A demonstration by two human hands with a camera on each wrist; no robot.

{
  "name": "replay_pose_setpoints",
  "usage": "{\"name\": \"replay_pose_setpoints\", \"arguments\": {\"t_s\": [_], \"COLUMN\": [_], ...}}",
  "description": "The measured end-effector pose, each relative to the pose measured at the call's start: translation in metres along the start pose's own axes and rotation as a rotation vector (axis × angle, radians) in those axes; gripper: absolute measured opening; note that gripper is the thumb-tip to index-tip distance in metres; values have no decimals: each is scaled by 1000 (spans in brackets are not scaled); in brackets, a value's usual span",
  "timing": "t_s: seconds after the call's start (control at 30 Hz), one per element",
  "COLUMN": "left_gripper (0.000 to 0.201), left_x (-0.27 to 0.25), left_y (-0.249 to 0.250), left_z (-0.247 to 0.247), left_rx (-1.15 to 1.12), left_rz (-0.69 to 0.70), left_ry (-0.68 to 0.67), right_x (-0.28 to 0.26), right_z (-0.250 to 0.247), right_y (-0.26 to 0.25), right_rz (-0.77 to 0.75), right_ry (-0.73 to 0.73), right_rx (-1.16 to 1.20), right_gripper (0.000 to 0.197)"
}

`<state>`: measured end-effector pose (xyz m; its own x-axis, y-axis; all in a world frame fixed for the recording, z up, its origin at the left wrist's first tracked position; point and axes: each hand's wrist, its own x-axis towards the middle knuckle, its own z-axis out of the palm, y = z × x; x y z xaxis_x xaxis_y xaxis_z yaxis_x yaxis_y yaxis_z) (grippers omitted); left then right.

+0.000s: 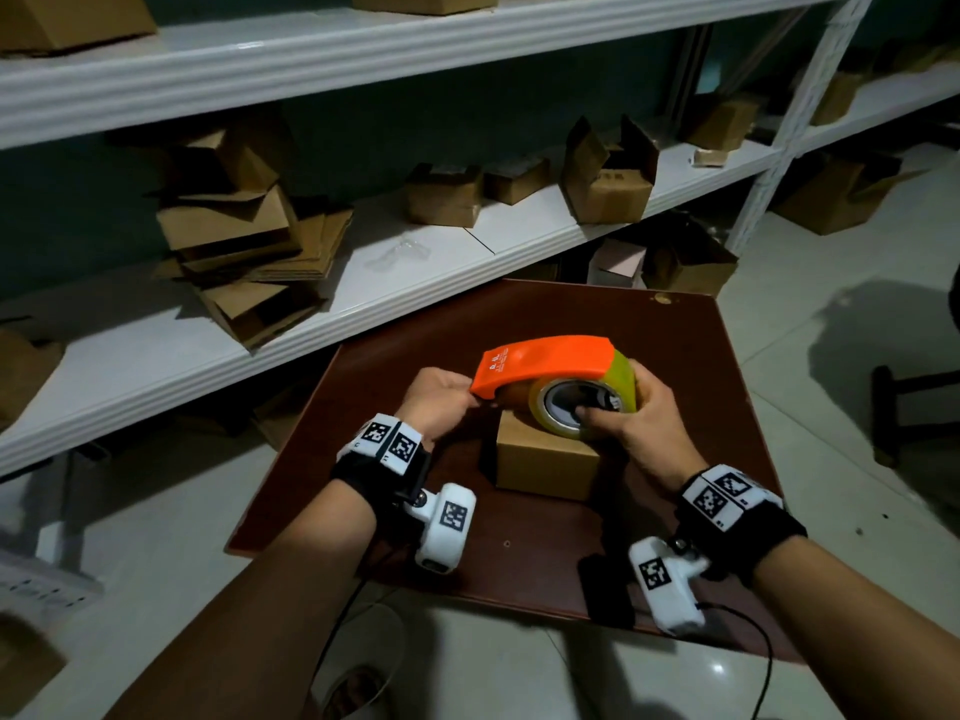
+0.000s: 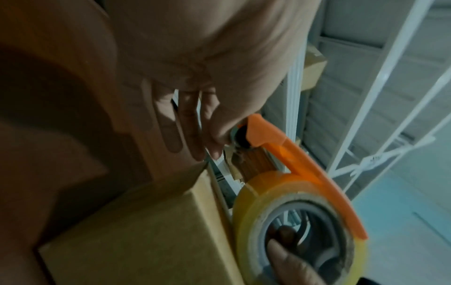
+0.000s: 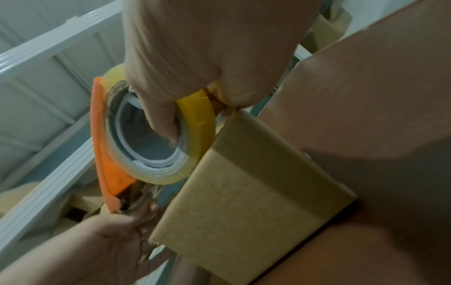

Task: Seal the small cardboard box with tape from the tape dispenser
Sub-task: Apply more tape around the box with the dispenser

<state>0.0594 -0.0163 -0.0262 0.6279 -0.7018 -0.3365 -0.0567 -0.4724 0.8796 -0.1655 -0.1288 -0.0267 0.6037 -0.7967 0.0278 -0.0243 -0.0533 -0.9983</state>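
Note:
The small cardboard box stands closed on the dark brown table. Just above its top is the orange tape dispenser with its yellowish tape roll. My right hand grips the roll, thumb inside the core, fingers over the far side. My left hand is at the dispenser's front tip, where its fingers pinch the free tape end beside the box's left edge. The left wrist view shows the same dispenser, roll and box. The box top is mostly hidden by the roll.
White metal shelving runs behind and left of the table, holding a stack of flattened cartons and several small open boxes. More boxes lie under the shelf. Tiled floor lies to the right.

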Motion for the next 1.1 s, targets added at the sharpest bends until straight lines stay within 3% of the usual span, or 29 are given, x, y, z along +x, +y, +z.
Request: {"name": "replay_pose_setpoints", "arguments": {"t_s": [0.1, 0.33, 0.53, 0.73, 1.1], "left_gripper": [16, 14, 40, 17, 26], "left_x": [2, -2, -4, -6, 8], "left_y": [-2, -2, 0, 2, -22], "left_z": [-1, 2, -8, -8, -38], "left_rx": [61, 153, 299, 228, 422], "left_rz": [-12, -33, 38, 9, -60], "left_ry": [80, 50, 192, 182, 255], "right_x": [2, -2, -3, -3, -2], "right_z": [2, 4, 3, 4, 4], "right_y": [2, 6, 6, 8, 13], "right_rz": [15, 25, 35, 22, 1], "right_ry": [17, 44, 53, 69, 104], "right_rx": [-2, -17, 7, 16, 1], "right_gripper": [49, 42, 40, 43, 44]}}
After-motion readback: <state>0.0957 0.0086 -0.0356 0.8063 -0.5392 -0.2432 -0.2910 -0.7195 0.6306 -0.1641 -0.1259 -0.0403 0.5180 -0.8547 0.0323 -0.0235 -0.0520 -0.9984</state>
